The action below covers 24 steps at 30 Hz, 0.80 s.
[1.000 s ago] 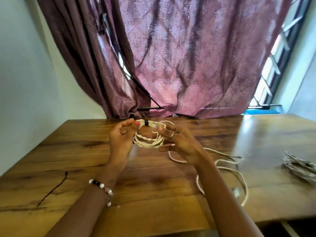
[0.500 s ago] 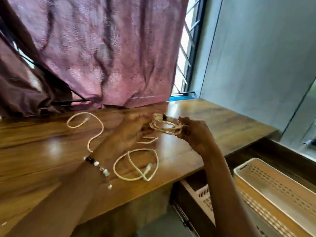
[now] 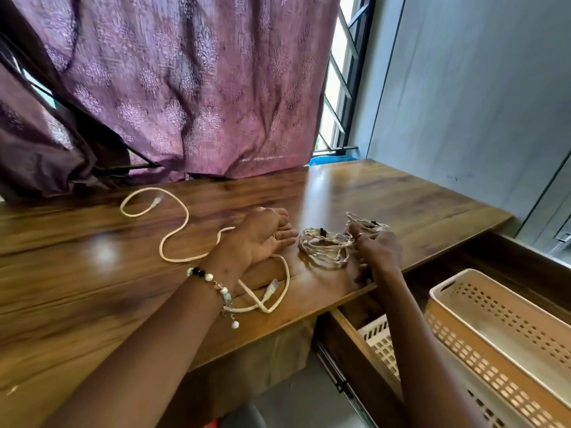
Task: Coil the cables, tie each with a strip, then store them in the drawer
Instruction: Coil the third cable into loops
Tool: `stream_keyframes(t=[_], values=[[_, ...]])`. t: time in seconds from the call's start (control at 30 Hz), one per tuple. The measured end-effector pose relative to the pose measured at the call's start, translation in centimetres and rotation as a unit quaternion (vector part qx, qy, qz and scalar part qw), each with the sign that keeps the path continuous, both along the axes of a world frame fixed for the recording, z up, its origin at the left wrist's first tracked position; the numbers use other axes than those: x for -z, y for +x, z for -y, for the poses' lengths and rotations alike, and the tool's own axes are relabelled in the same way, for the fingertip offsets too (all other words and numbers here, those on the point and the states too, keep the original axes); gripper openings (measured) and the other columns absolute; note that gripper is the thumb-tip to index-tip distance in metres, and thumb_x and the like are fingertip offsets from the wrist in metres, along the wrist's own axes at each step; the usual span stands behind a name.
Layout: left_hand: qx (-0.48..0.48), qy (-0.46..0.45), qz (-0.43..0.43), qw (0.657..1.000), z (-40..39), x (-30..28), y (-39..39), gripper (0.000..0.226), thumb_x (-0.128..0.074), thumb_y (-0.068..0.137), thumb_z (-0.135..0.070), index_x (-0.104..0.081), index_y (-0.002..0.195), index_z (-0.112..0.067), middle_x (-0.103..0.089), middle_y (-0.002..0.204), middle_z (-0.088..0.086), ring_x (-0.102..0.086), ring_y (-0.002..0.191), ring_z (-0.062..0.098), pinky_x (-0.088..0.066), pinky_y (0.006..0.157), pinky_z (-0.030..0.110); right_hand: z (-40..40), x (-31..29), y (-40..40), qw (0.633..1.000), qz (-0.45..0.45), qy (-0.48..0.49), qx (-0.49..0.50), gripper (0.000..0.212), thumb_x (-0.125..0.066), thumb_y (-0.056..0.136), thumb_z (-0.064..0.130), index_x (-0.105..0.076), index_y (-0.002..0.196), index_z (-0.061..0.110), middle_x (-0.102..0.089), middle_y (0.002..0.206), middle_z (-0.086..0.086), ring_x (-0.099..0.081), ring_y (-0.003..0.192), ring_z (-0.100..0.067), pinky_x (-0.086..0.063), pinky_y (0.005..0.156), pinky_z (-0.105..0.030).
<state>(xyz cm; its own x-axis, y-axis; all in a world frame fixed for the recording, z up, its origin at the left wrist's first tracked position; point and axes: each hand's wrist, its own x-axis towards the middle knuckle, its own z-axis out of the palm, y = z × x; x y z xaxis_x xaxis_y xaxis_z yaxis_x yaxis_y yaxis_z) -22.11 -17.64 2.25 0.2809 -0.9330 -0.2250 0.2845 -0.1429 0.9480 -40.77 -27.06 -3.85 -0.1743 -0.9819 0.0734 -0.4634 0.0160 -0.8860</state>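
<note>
— What are the hands doing?
— The right hand (image 3: pixel 378 248) is gripping a coiled cable (image 3: pixel 366 225) with curled fingers, and that coil is touching a second coiled cable (image 3: pixel 324 247) that is lying on the desk (image 3: pixel 401 199). Both are wearing dark strips.
— And the left hand (image 3: pixel 262 237)?
— It is resting on the desk with fingers relaxed, holding nothing, just beside the coils.
— Anything uncoiled?
— A loose cable (image 3: pixel 173 239) is snaking across the desk under the left wrist.
— The drawer (image 3: pixel 349 332)?
— It is standing open at the right, carrying a peach basket (image 3: pixel 482 344) and a white basket (image 3: pixel 381 342).
</note>
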Motion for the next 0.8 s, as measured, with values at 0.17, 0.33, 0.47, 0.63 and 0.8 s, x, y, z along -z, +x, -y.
stream_keyframes(t=[0.17,0.33,0.47,0.63,0.8], values=[[-0.054,-0.047,-0.046,0.996,-1.3,-0.4,2.4,0.017,-0.043,0.094,0.003,-0.055,0.095,-0.009,-0.071,0.063,0.009,-0.068,0.055,0.015,-0.052,0.051,0.022,-3.1,-2.5,0.6,0.993,-0.038,-0.103,0.05,0.046,-0.062,0.083,0.047,-0.072,0.084,0.002,-0.069,0.088,-0.026,-0.063,0.093,-0.041,-0.046,0.075,-0.039],[-0.155,-0.06,-0.04,0.985,-2.2,0.0,4.3,0.025,-0.042,0.093,-0.001,-0.061,0.082,-0.014,-0.066,0.05,-0.005,-0.058,0.039,0.002,-0.04,0.04,0.012,-6.0,-4.5,3.6,0.974,-0.026,-0.205,-0.092,0.04,-0.064,0.088,0.036,-0.069,0.068,0.002,-0.067,0.064,-0.018,-0.062,0.061,-0.028,-0.044,0.058,-0.038],[-0.21,-0.071,-0.047,0.974,-3.8,0.3,5.9,0.025,-0.044,0.092,-0.003,-0.061,0.081,-0.017,-0.064,0.048,-0.008,-0.054,0.036,0.0,-0.036,0.039,0.01,-8.5,-4.4,7.8,0.94,-0.03,-0.047,-0.336,0.029,-0.07,0.081,0.042,-0.066,0.083,0.014,-0.064,0.065,-0.008,-0.056,0.051,-0.019,-0.042,0.043,-0.028],[-0.231,-0.063,-0.026,0.971,-6.7,0.8,8.6,0.024,-0.044,0.093,-0.004,-0.06,0.081,-0.018,-0.064,0.049,-0.009,-0.053,0.036,0.0,-0.033,0.038,0.01,-10.2,-2.1,13.3,0.9,-0.189,-0.029,-0.391,0.048,-0.071,0.075,0.019,-0.056,0.12,0.024,-0.067,0.101,-0.011,-0.066,0.086,-0.026,-0.055,0.073,-0.037],[-0.179,-0.043,0.048,0.982,-10.2,1.2,11.6,0.021,-0.046,0.098,-0.017,-0.061,0.083,-0.017,-0.066,0.052,-0.007,-0.056,0.038,0.003,-0.04,0.044,0.016,-12.0,-3.7,16.7,0.91,0.079,-0.012,-0.407,0.024,-0.052,0.082,-0.013,-0.066,0.073,0.004,-0.062,0.061,-0.01,-0.054,0.044,-0.015,-0.043,0.042,-0.027]])
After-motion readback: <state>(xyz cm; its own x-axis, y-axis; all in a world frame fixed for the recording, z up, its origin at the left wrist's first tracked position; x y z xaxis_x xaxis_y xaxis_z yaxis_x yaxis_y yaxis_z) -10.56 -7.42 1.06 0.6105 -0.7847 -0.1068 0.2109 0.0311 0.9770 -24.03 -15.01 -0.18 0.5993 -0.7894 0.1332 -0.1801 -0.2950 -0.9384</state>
